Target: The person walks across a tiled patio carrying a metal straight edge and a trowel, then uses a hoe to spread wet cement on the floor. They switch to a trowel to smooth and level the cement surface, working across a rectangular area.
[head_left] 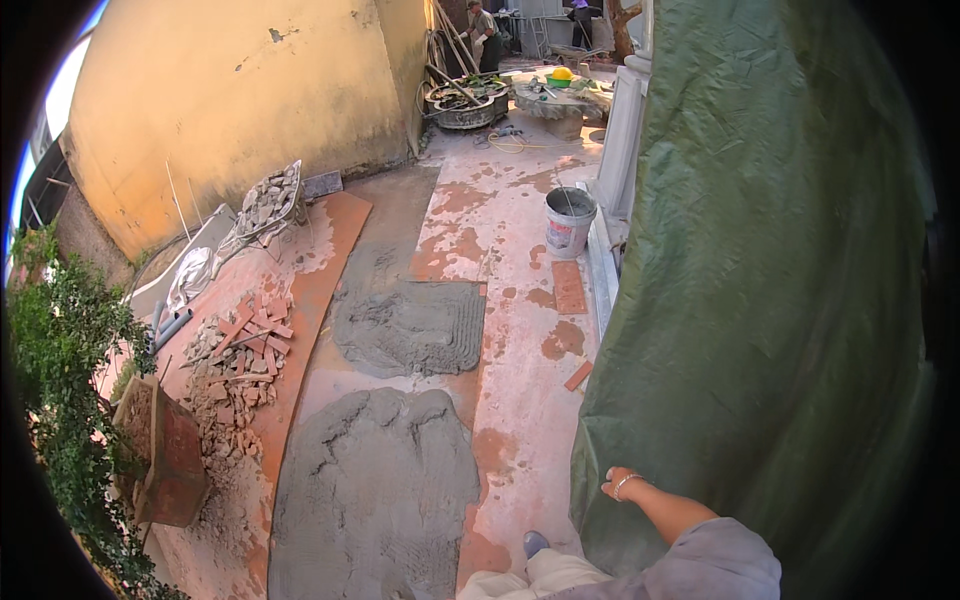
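Observation:
My right hand (616, 484) reaches out from the lower right, a bracelet on its wrist, and rests against the edge of a big green tarp (760, 280) that hangs on the right. Its fingers are mostly hidden by the tarp fold, so the grip is unclear. My left hand is out of the picture. My grey sleeve and one blue shoe (535, 543) show at the bottom edge.
Two patches of wet grey mortar (375, 490) (410, 325) lie on the reddish floor. A white bucket (568, 222) stands by a pillar, a red tile (568, 287) near it. Broken bricks (235, 360), a loaded wheelbarrow (268, 205) and a rusty box (160, 450) line the left. A person (483, 30) works far back.

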